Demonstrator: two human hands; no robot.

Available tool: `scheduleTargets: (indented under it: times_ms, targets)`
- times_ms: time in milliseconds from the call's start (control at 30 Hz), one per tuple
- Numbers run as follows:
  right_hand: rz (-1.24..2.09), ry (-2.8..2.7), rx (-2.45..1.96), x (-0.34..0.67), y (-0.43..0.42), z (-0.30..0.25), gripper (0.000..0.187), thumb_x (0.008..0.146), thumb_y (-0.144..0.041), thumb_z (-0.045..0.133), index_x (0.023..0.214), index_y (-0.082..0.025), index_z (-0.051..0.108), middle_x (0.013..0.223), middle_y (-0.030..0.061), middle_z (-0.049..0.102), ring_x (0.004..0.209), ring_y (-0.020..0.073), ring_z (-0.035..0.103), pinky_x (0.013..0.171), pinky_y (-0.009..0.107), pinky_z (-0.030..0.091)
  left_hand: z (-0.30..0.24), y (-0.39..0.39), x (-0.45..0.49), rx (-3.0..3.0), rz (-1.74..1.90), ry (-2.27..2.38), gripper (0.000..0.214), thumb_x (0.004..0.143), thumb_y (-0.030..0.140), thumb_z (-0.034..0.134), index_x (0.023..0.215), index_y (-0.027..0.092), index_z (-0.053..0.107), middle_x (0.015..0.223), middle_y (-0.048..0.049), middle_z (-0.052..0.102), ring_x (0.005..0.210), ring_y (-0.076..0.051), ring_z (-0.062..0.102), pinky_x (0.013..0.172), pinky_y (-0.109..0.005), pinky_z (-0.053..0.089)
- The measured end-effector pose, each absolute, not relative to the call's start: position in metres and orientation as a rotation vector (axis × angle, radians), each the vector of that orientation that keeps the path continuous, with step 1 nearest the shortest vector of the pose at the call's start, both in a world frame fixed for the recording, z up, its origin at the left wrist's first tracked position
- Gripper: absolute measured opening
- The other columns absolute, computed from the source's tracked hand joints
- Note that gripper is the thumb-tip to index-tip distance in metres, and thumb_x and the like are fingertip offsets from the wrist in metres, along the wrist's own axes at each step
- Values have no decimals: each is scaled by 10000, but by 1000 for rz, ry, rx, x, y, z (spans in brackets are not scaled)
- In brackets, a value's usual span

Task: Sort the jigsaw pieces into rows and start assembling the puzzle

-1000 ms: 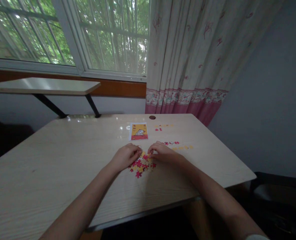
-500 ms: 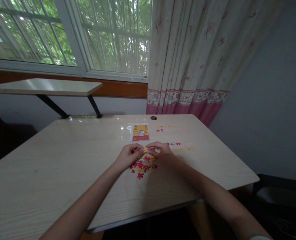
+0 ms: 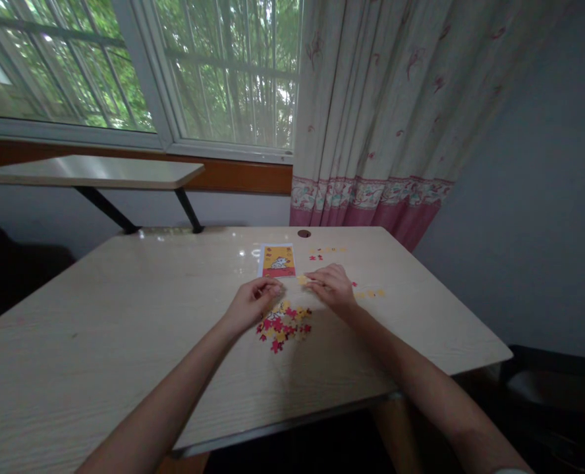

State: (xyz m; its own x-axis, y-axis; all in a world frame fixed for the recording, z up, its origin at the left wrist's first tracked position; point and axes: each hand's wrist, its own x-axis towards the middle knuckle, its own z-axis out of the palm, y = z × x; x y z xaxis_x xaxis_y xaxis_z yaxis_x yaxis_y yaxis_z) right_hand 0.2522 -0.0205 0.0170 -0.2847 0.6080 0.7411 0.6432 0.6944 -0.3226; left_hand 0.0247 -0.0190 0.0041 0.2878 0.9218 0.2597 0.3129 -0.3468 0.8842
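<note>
Hands parted since half a second ago; right hand (image 3: 333, 288) moved up and right off the loose puzzle pile (image 3: 283, 322), fingers pinching a yellow piece (image 3: 302, 280) just above the table (image 3: 124, 316); left hand (image 3: 253, 301) curled at pile's edge, grip unclear; likely sorting into the yellow row (image 3: 370, 293).

No words, numbers or brand marks can be read anywhere — the yellow and red card (image 3: 277, 261) on the table (image 3: 124, 316) shows only a pale figure, any lettering on it too small and blurred to make out — and the puzzle pieces (image 3: 283, 322) carry no legible print
</note>
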Motion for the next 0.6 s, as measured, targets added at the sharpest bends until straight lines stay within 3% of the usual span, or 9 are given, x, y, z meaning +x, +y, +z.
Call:
scheduleTargets:
  times_ms: [200,600]
  targets:
    - [-114,-1824,-1006,278,-16,28,189,833,-359,560,954,-292,688,813,31,616,808,176,531,793,350,378,11,-11,1,2434,755,1366,252,839,321,438,849,178,645,803,-65,634,726,-167,538,661,-279,409]
    - [-176,-1850,-989,277,-14,24,168,825,-361,576,932,-293,685,785,12,612,771,157,532,774,330,368,11,-6,-7,2520,586,1445,293,850,333,388,837,176,636,813,-72,645,726,-187,569,635,-269,397]
